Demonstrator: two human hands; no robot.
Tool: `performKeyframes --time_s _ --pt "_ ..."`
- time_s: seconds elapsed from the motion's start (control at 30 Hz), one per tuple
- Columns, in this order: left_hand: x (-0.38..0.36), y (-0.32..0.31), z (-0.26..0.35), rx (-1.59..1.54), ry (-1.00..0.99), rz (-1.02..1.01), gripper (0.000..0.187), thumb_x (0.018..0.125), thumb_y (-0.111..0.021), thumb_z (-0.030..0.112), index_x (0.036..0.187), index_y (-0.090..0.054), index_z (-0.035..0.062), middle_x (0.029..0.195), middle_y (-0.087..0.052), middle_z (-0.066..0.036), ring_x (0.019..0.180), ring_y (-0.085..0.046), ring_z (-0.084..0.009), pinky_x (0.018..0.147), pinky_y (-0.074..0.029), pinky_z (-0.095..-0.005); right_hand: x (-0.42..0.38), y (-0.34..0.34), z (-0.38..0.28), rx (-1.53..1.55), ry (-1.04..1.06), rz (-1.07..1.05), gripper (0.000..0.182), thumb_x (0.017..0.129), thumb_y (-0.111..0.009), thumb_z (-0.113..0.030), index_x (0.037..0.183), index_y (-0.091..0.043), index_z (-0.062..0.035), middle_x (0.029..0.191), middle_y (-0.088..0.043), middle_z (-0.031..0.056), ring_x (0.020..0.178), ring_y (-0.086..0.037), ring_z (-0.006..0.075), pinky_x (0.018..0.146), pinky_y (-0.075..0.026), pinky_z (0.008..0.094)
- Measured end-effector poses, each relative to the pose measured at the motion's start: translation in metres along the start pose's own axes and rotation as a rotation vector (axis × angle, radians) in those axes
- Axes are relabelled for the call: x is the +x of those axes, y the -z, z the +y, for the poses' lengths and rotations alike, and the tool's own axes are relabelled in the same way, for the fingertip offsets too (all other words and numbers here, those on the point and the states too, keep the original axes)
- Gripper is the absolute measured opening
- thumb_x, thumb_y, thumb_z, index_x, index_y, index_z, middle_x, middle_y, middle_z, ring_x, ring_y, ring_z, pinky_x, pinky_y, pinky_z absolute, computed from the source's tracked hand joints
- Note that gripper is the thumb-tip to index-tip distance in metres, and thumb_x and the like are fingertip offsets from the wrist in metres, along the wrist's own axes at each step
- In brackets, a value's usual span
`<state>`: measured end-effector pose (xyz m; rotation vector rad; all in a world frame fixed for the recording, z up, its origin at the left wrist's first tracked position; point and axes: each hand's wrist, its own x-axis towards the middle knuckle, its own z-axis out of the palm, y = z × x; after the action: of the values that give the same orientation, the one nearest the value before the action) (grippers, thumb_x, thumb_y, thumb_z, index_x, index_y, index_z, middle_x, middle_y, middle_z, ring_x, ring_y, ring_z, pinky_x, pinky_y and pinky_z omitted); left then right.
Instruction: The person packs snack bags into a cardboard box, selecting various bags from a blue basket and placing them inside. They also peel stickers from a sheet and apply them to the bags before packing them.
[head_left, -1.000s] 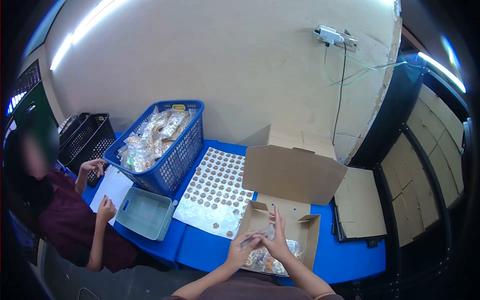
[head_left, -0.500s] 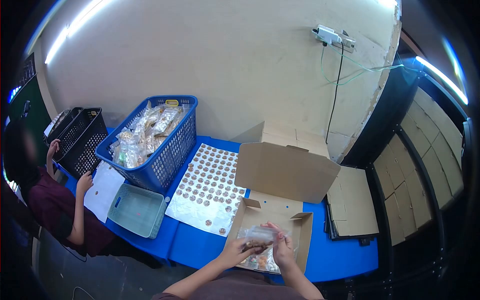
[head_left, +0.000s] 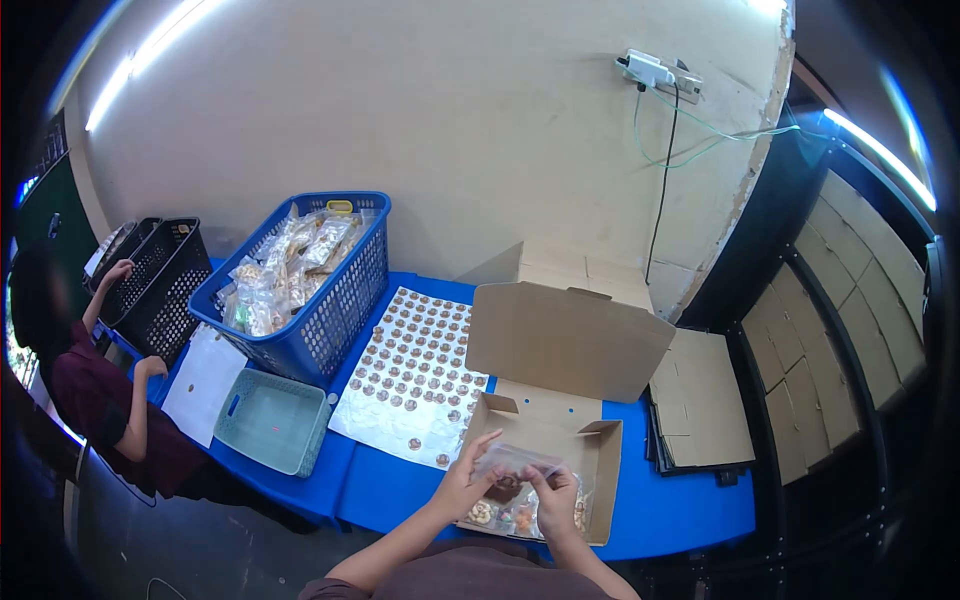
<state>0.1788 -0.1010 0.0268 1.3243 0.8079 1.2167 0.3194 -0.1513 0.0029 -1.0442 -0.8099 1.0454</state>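
Between my two hands is a small clear plastic bag (head_left: 522,463) with brown contents that I cannot name. My left hand (head_left: 467,483) grips its left side, while my right hand (head_left: 556,498) pinches its right side. Both hands are above an open cardboard box (head_left: 603,480) whose lid stands up at the back. Inside the box, below my hands, lie several clear bags with pale and orange pieces (head_left: 523,517), partly hidden by my hands. Left of the box lies a white sheet (head_left: 365,425) with rows of round brown stickers.
A blue basket (head_left: 335,335) heaped with filled clear bags stands behind an openwork grey-green tray (head_left: 265,455). Flattened cardboard (head_left: 700,400) is stacked at right. At far left, a person (head_left: 100,400) stands beside black crates (head_left: 165,285). The tablecloth (head_left: 680,520) is blue.
My left hand has risen along the bag's left side, and my right hand has shifted slightly down and left. The person at left has raised one hand and lowered the other.
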Motion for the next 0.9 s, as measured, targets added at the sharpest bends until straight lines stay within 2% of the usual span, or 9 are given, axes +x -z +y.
performKeyframes --time_s 0.2,0.27,0.4,0.47,0.53,0.63,0.73,0.8,0.9 --pt "0.002 0.025 -0.011 0.063 0.206 -0.283 0.022 0.09 -0.062 0.021 0.097 -0.066 0.001 0.096 -0.066 -0.006 0.083 -0.061 -0.0132 0.08 -0.048 -0.0283 -0.005 0.01 0.005 -0.2 -0.049 -0.089 0.021 0.084 -0.069 -0.01 0.101 -0.064 0.0004 0.091 -0.064 0.0072 0.082 -0.059 0.0097 0.066 -0.049 0.0238" --pt "0.005 0.028 -0.017 0.084 0.063 -0.362 0.026 0.093 -0.056 0.023 0.103 -0.066 0.001 0.097 -0.066 -0.007 0.088 -0.06 -0.0133 0.083 -0.046 -0.0283 -0.002 0.012 -0.001 -0.325 0.183 -0.129 0.017 0.087 -0.065 -0.01 0.101 -0.066 0.0001 0.103 -0.058 0.0077 0.081 -0.055 0.011 0.067 -0.047 0.0223" --pt "0.008 0.02 -0.011 0.023 0.119 -0.407 0.033 0.097 -0.049 0.025 0.118 -0.059 0.0022 0.106 -0.064 -0.01 0.097 -0.059 -0.0153 0.089 -0.044 -0.0301 0.006 0.017 -0.006 -0.216 0.163 -0.03 0.02 0.091 -0.059 -0.013 0.102 -0.065 0.002 0.111 -0.055 0.0096 0.089 -0.056 0.0134 0.068 -0.048 0.0227" --pt "0.01 0.016 -0.008 -0.006 0.019 -0.235 0.041 0.098 -0.044 0.028 0.131 -0.048 0.0041 0.115 -0.06 -0.012 0.105 -0.057 -0.0166 0.093 -0.043 -0.0319 0.011 0.022 -0.005 -0.23 0.224 0.088 0.025 0.095 -0.052 -0.018 0.105 -0.064 0.0018 0.116 -0.055 0.0105 0.098 -0.055 0.0145 0.073 -0.049 0.0239" --pt "0.015 0.024 -0.011 0.066 0.038 -0.328 0.049 0.098 -0.045 0.031 0.14 -0.036 0.0065 0.128 -0.052 -0.014 0.117 -0.05 -0.0208 0.1 -0.038 -0.0347 0.01 0.014 -0.015 -0.169 0.155 0.116 0.032 0.097 -0.047 -0.022 0.113 -0.061 0.0013 0.121 -0.053 0.0123 0.108 -0.053 0.0185 0.087 -0.047 0.0285" --pt "0.001 0.005 -0.008 -0.037 -0.013 -0.424 0.064 0.095 -0.049 0.034 0.146 -0.019 0.008 0.148 -0.027 -0.015 0.138 -0.024 -0.0266 0.111 -0.021 -0.0383 0.006 0.011 -0.01 -0.47 0.335 -0.098 0.044 0.098 -0.044 -0.03 0.127 -0.051 0.0027 0.135 -0.044 0.0163 0.119 -0.045 0.0224 0.105 -0.031 0.0346" --pt "-0.012 -0.005 -0.013 0.241 -0.181 -0.447 0.069 0.094 -0.051 0.032 0.147 -0.014 0.0084 0.149 -0.023 -0.015 0.137 -0.025 -0.027 0.11 -0.023 -0.038 0.003 0.003 -0.01 -0.45 0.386 -0.176 0.043 0.095 -0.049 -0.03 0.126 -0.052 0.0004 0.134 -0.04 0.0167 0.124 -0.038 0.0262 0.106 -0.028 0.0395" --pt "-0.016 -0.007 -0.013 0.187 -0.081 -0.327 0.056 0.094 -0.052 0.03 0.141 -0.033 0.0061 0.143 -0.036 -0.015 0.13 -0.037 -0.0266 0.11 -0.024 -0.0365 0.002 -0.003 -0.009 -0.436 0.397 -0.219 0.043 0.094 -0.052 -0.03 0.126 -0.053 -0.0007 0.134 -0.039 0.0168 0.126 -0.035 0.0282 0.107 -0.027 0.0419" --pt "-0.011 0.003 -0.005 0.153 0.016 -0.308 0.03 0.094 -0.054 0.025 0.104 -0.065 -0.0004 0.1 -0.067 -0.012 0.106 -0.058 -0.023 0.098 -0.038 -0.0333 0.002 -0.013 -0.012 -0.238 0.313 0.201 0.036 0.086 -0.063 -0.011 0.12 -0.055 -0.0004 0.134 -0.039 0.0152 0.122 -0.041 0.0269 0.105 -0.031 0.0413"
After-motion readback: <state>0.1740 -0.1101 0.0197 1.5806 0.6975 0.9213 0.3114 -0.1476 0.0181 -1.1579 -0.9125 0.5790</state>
